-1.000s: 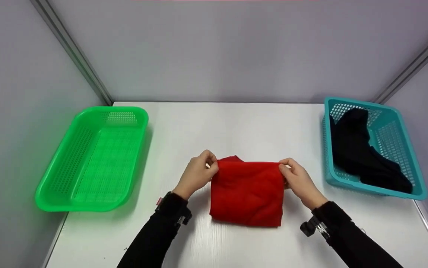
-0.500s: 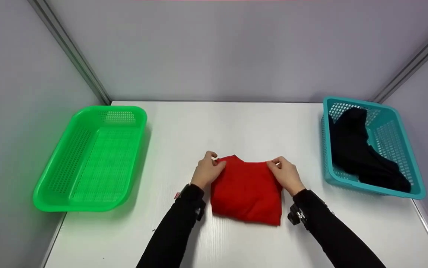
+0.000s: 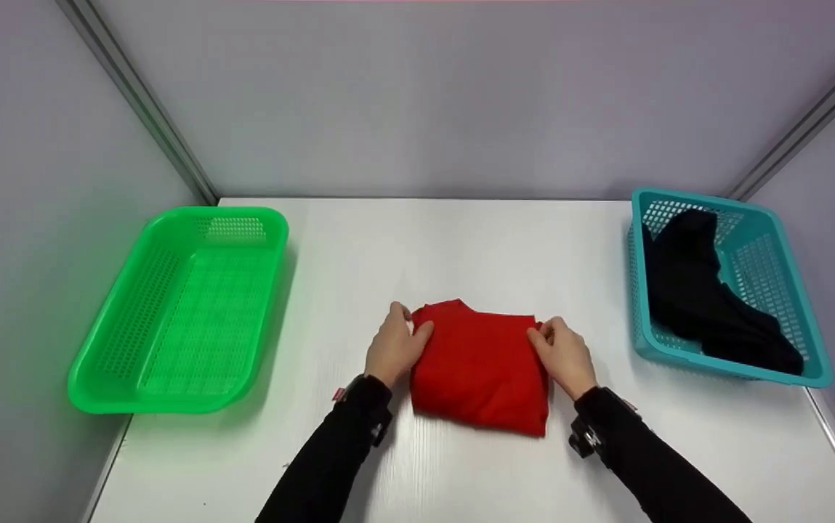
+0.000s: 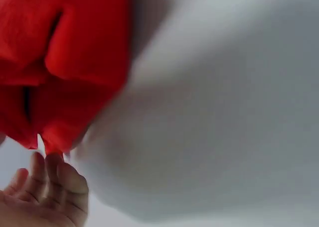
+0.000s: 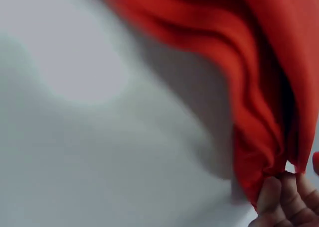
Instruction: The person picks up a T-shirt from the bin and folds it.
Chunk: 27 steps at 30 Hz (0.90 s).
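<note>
1. Both hands have drawn nearer to the body since a second ago, and the far edge of the folded red garment (image 3: pixel 479 367) now lies lower, against the table rather than lifted.
2. Left hand (image 3: pixel 394 349) pinches the garment's far left corner; the left wrist view shows fingertips (image 4: pixel 55 170) closed on a small point of red cloth.
3. Right hand (image 3: pixel 564 354) pinches the far right corner; the right wrist view shows fingers (image 5: pixel 279 197) curled round the bunched edge of the cloth.
4. Garment sits folded into a rough rectangle on the white table (image 3: pixel 461 247), at the near centre, between the two hands.
5. Green basket (image 3: pixel 134 378) stands at the left of the table, well apart from the garment.
6. Teal basket (image 3: pixel 759 261) stands at the right edge; dark clothing (image 3: pixel 708 305) lies heaped inside it.
7. Black sleeves cover both forearms.
</note>
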Available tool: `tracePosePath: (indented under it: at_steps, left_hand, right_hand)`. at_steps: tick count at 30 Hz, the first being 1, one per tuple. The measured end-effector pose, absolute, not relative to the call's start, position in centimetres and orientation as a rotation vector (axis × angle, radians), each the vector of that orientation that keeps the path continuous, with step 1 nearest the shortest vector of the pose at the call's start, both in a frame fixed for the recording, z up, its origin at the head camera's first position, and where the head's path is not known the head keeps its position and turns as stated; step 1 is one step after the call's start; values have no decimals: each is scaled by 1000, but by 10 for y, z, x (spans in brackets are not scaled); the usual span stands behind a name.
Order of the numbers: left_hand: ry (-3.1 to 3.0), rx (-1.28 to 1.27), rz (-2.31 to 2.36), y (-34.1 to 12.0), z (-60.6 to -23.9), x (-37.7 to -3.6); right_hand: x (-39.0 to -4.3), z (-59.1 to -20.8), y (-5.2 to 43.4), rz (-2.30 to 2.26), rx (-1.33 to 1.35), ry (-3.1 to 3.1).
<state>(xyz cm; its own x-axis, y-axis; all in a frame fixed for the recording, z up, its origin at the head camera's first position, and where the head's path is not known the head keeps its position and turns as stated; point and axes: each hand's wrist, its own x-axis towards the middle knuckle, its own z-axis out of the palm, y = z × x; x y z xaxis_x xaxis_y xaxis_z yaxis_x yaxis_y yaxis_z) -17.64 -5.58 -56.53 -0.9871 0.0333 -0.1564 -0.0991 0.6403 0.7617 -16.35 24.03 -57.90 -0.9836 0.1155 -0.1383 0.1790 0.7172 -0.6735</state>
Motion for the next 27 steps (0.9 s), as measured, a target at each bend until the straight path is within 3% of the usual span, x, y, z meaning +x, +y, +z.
tracePosePath:
  at_steps: [5,11,17,27]
  left_hand:
    - [2589,43,1266,-69,-565,-148]
    - [2630,182,1209,-70,-572,-132]
    - [2624,59,1226,-74,-573,-119]
    - [2154,-75,1637,-82,-563,-87]
  right_hand:
    - [-134,-580,246,-1244,282,2635]
    - [-123,-583,243,-1216,220,2699]
    - [-113,-582,241,-1171,231,2728]
    - [-71,-567,246,-1437,376,2220]
